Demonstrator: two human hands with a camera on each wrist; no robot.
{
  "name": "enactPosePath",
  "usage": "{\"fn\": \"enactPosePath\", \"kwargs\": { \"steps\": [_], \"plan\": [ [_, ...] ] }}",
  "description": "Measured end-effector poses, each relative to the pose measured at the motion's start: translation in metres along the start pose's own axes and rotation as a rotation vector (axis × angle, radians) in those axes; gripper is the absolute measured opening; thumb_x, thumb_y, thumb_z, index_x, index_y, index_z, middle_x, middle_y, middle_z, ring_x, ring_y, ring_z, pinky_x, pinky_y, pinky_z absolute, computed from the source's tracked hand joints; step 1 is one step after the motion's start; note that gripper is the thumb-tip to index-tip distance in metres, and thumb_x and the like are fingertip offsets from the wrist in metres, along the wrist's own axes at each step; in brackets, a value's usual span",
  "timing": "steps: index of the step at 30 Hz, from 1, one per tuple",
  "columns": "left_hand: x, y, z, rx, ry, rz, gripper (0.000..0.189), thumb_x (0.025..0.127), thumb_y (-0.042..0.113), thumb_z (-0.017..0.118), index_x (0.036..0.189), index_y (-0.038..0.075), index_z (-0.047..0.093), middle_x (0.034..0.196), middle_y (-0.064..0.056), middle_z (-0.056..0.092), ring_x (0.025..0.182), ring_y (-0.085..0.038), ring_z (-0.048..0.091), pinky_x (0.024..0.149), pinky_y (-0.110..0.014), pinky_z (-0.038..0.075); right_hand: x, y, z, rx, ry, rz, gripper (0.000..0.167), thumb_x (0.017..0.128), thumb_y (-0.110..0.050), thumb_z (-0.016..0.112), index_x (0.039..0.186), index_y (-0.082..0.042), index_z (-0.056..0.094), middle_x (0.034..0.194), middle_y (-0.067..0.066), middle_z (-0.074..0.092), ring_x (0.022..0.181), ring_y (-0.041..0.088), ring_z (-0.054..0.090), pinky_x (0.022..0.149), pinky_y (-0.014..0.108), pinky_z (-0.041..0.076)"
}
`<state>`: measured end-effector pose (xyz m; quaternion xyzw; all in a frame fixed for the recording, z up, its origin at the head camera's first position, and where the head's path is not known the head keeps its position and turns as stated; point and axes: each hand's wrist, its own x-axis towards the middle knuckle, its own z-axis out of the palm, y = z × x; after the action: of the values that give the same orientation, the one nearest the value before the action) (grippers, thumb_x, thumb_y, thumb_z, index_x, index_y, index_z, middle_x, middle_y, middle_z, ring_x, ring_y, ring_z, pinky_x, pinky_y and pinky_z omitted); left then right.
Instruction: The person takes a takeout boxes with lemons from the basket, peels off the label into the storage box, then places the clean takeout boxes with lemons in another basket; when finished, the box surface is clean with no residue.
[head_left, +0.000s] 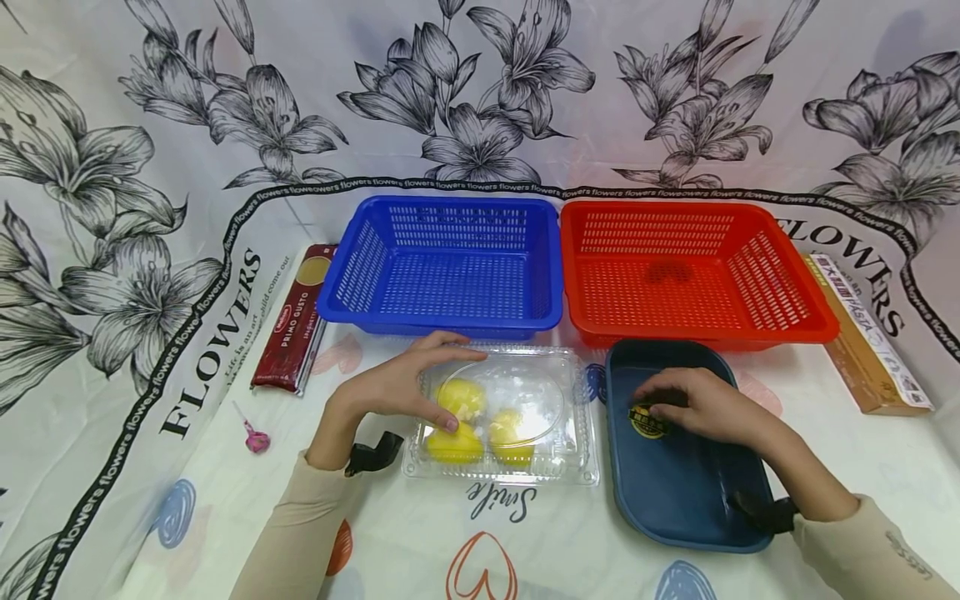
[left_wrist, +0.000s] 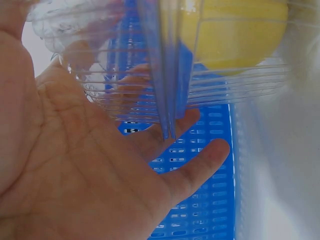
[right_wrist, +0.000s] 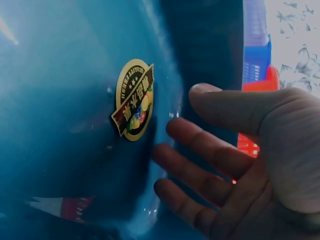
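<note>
A clear plastic clamshell box (head_left: 555, 417) with a few rounded yellow pieces (head_left: 454, 443) inside lies on the cloth with its lid down. My left hand (head_left: 412, 379) reaches over the box's left side, fingers spread; the left wrist view has the palm beside the clear ridged wall. Whether the fingertips touch the plastic I cannot tell. To the right lies a dark blue tray (head_left: 690, 492) with a gold-and-black fruit sticker (right_wrist: 134, 100) on its floor. My right hand (head_left: 701, 404) hovers over the tray near the sticker, fingers loosely bent, holding nothing.
Behind stand a blue basket (head_left: 450, 323) and a red basket (head_left: 697, 337), side by side. A dark red spaghetti pack (head_left: 288, 342) lies at the left, near a small pink wrapped lollipop (head_left: 257, 441). At the right lies a brown pasta box (head_left: 870, 350).
</note>
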<state>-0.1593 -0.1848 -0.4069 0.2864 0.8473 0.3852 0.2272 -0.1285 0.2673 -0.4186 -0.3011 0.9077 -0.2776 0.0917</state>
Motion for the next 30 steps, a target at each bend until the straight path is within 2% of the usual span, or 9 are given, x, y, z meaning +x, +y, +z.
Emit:
{"fn": "enactPosePath", "kwargs": {
  "steps": [5, 8, 14, 17, 21, 23, 25, 28, 30],
  "plan": [
    [0.001, 0.001, -0.001, -0.005, -0.005, 0.008, 0.090, 0.071, 0.039, 0.093, 0.149, 0.038, 0.050, 0.163, -0.006, 0.029, 0.152, -0.033, 0.023, 0.116, -0.067, 0.032, -0.001, 0.002, -0.003, 0.055, 0.041, -0.026, 0.026, 0.088, -0.006, 0.077, 0.112, -0.016, 0.076, 0.105, -0.008, 0.076, 0.095, 0.008, 0.069, 0.085, 0.025, 0.059],
    [0.000, 0.001, -0.001, -0.006, -0.011, 0.012, 0.089, 0.072, 0.039, 0.092, 0.150, 0.037, 0.050, 0.163, -0.007, 0.028, 0.152, -0.034, 0.023, 0.116, -0.067, 0.032, -0.002, 0.002, -0.006, 0.084, 0.058, -0.033, 0.024, 0.090, -0.006, 0.076, 0.111, -0.016, 0.077, 0.104, -0.005, 0.077, 0.094, 0.006, 0.069, 0.083, 0.025, 0.059],
    [0.000, 0.000, 0.000, 0.001, -0.015, 0.023, 0.089, 0.073, 0.038, 0.092, 0.151, 0.034, 0.049, 0.163, -0.008, 0.028, 0.152, -0.035, 0.023, 0.115, -0.068, 0.032, -0.006, -0.001, -0.018, 0.097, 0.074, 0.058, 0.021, 0.093, -0.014, 0.074, 0.112, -0.021, 0.077, 0.107, 0.000, 0.076, 0.096, -0.001, 0.064, 0.082, 0.025, 0.057],
    [0.000, 0.000, 0.000, 0.002, -0.003, 0.028, 0.086, 0.074, 0.036, 0.091, 0.150, 0.034, 0.050, 0.162, -0.008, 0.029, 0.152, -0.036, 0.023, 0.115, -0.070, 0.031, -0.008, -0.003, -0.026, 0.082, 0.112, 0.087, 0.022, 0.093, -0.016, 0.074, 0.113, -0.024, 0.076, 0.108, -0.001, 0.076, 0.095, -0.001, 0.063, 0.080, 0.023, 0.056],
    [0.000, -0.001, 0.000, 0.010, 0.013, 0.033, 0.081, 0.077, 0.037, 0.089, 0.149, 0.035, 0.052, 0.163, -0.008, 0.029, 0.152, -0.036, 0.024, 0.115, -0.070, 0.030, -0.012, -0.005, -0.039, 0.079, 0.214, 0.130, 0.022, 0.093, -0.015, 0.075, 0.112, -0.023, 0.076, 0.103, -0.002, 0.075, 0.081, 0.004, 0.059, 0.067, 0.021, 0.050],
    [0.000, -0.001, 0.000, 0.009, 0.017, 0.036, 0.078, 0.079, 0.037, 0.087, 0.148, 0.036, 0.052, 0.163, -0.009, 0.029, 0.153, -0.036, 0.023, 0.115, -0.071, 0.030, -0.014, -0.004, -0.046, 0.086, 0.288, 0.182, 0.020, 0.093, -0.016, 0.075, 0.112, -0.023, 0.077, 0.100, -0.007, 0.074, 0.078, 0.007, 0.056, 0.064, 0.021, 0.046],
    [-0.001, -0.001, -0.002, 0.000, 0.020, 0.035, 0.076, 0.081, 0.036, 0.086, 0.148, 0.036, 0.051, 0.164, -0.010, 0.030, 0.154, -0.036, 0.022, 0.116, -0.071, 0.029, -0.016, 0.000, -0.053, 0.073, 0.369, 0.229, 0.019, 0.093, -0.018, 0.076, 0.112, -0.022, 0.076, 0.101, -0.014, 0.071, 0.080, 0.004, 0.055, 0.065, 0.018, 0.043],
    [-0.004, -0.003, -0.007, -0.013, 0.018, 0.043, 0.071, 0.086, 0.030, 0.082, 0.150, 0.034, 0.049, 0.164, -0.008, 0.034, 0.156, -0.036, 0.021, 0.118, -0.070, 0.027, -0.019, 0.009, -0.062, 0.042, 0.479, 0.290, 0.022, 0.094, -0.022, 0.074, 0.116, -0.020, 0.075, 0.108, -0.024, 0.066, 0.094, -0.007, 0.053, 0.075, 0.009, 0.041],
    [-0.008, -0.005, -0.010, -0.025, 0.015, 0.049, 0.069, 0.089, 0.025, 0.079, 0.151, 0.032, 0.049, 0.163, -0.006, 0.038, 0.156, -0.036, 0.023, 0.118, -0.069, 0.026, -0.020, 0.017, -0.066, 0.023, 0.540, 0.304, 0.027, 0.095, -0.023, 0.073, 0.120, -0.016, 0.072, 0.111, -0.029, 0.060, 0.102, -0.012, 0.048, 0.081, 0.008, 0.036]
  ]
}}
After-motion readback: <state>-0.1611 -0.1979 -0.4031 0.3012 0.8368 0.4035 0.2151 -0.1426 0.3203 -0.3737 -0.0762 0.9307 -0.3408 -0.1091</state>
